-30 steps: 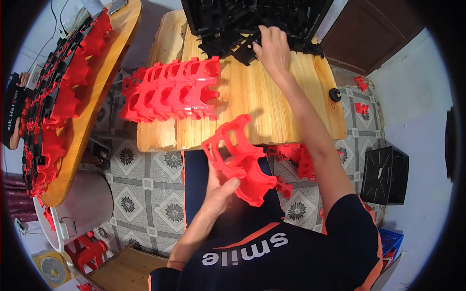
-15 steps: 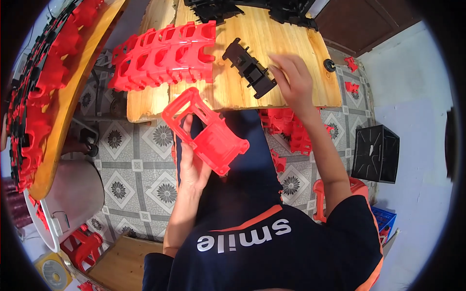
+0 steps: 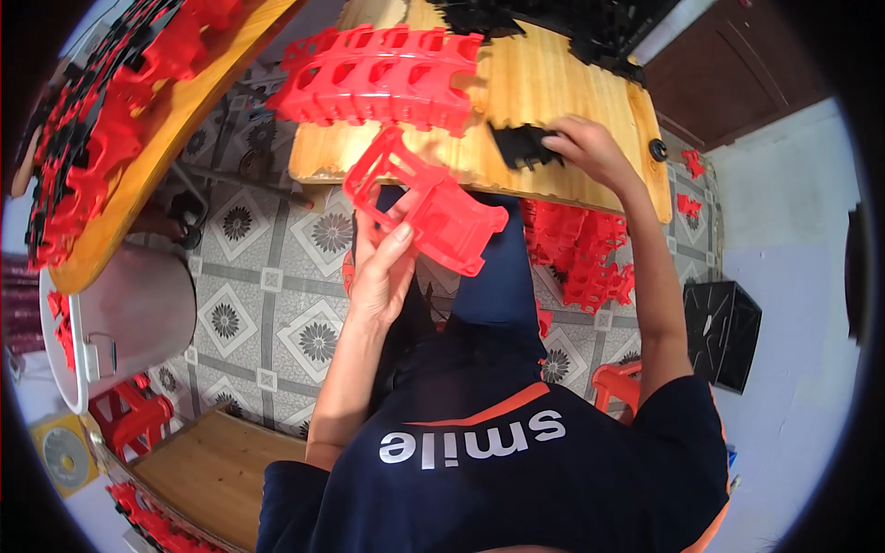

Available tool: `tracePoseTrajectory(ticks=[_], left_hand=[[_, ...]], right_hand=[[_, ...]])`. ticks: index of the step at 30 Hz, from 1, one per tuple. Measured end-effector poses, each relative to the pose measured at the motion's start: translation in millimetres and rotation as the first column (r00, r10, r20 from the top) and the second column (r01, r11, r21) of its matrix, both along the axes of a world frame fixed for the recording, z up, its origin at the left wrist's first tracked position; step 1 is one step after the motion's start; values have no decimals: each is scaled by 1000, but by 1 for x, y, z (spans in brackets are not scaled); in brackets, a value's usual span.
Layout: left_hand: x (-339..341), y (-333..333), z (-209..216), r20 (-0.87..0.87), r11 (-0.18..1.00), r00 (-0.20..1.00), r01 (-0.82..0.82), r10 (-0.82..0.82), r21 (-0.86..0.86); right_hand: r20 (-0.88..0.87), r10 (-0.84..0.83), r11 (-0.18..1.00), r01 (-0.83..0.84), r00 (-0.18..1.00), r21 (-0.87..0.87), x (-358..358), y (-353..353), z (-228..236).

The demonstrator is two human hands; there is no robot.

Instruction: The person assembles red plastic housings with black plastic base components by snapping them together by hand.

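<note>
My left hand (image 3: 385,267) is closed round the edge of a red plastic frame (image 3: 452,221), its thumb on the near side. The frame has an open window at one end and a recessed panel at the other, and it is tilted in the air above my lap. Over the wooden table (image 3: 590,101), my right hand (image 3: 590,147) grips one end of a flat black plastic part (image 3: 524,147); some of its fingers are hidden. To the left of the black part, a stack of red plastic frames (image 3: 378,78) lies along the table.
More black parts (image 3: 590,28) lie at the table's far edge. A slanted wooden board (image 3: 166,120) at the left carries red and black parts. Red parts (image 3: 581,249) are piled under the table. A white bucket (image 3: 138,313) stands left, and a black crate (image 3: 724,336) right.
My right hand has come down onto the black part, which is now gripped and turned. The red frame has tilted in my left hand. The whole view has shifted.
</note>
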State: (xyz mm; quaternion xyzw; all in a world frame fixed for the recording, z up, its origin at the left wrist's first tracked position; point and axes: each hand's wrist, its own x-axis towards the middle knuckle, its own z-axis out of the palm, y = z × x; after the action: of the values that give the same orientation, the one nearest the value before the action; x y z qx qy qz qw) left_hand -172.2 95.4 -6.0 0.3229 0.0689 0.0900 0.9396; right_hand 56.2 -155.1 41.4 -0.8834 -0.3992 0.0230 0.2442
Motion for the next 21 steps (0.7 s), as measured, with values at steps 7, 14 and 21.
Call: tracePoseTrajectory(ticks=[7, 14, 21], left_hand=[[3, 2, 15, 4, 1000, 1000, -8, 8, 25], [0, 1, 18, 17, 995, 1000, 9, -10, 100], [0, -6, 12, 89, 986, 993, -94, 82, 135]], right_hand=[[91, -169, 937, 131, 981, 324, -150, 52, 56], [404, -122, 967, 16, 906, 256, -160, 85, 35], [430, 46, 980, -125, 902, 157, -160, 85, 35]])
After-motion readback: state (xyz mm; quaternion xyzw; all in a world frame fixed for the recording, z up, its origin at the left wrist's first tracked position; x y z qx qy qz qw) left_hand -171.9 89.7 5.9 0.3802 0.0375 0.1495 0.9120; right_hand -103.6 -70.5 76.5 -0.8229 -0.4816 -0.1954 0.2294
